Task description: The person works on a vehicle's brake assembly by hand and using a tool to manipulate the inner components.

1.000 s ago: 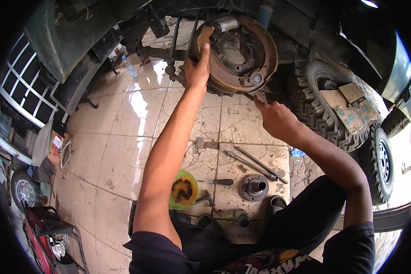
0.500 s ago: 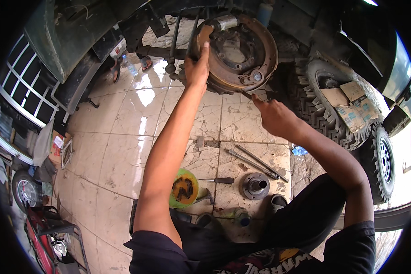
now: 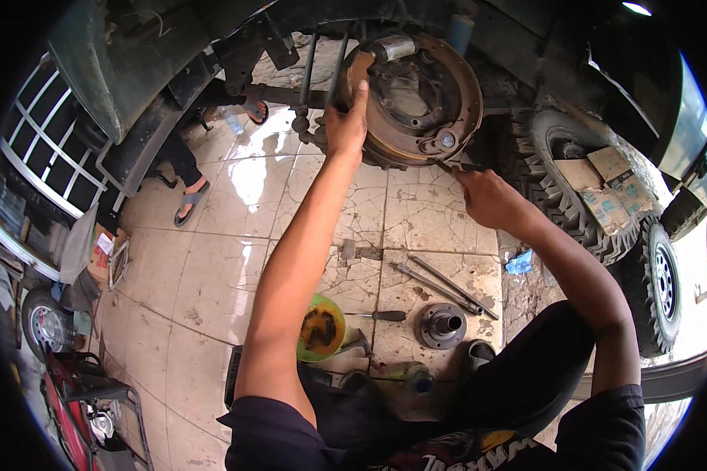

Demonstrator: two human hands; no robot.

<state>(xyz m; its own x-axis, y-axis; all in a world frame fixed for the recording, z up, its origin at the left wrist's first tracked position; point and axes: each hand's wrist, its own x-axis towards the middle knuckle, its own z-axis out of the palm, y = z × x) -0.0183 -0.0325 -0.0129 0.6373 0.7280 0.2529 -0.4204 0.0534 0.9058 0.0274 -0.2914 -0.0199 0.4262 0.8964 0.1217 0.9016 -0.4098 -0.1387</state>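
Observation:
A rusty drum brake assembly (image 3: 470,98) hangs under the vehicle, its curved brake shoes around a dark centre. A silver cylinder (image 3: 397,49) sits at its top and a round bolt head (image 3: 447,140) low on its right. My left hand (image 3: 347,129) is closed around the left brake shoe (image 3: 360,69), thumb in front and fingers hidden behind. Below the assembly, my right hand (image 3: 491,200) is closed on a thin dark tool (image 3: 445,166). Its tip meets the lower rim, and the fist hides its handle, so its kind is unclear.
On the tiles lie a yellow-green bowl (image 3: 339,328), a screwdriver (image 3: 389,315), two metal rods (image 3: 452,289), a flanged hub (image 3: 441,326) and a bottle (image 3: 421,381). Large tyres (image 3: 530,177) stand at right, cardboard (image 3: 605,184) on one. Another person's sandalled foot (image 3: 190,204) is at left.
The other person's feet and legs have shifted, one foot now nearer on the tiles. The view has moved slightly; my hands keep their places at the brake, the right one shifting slightly right along the rim.

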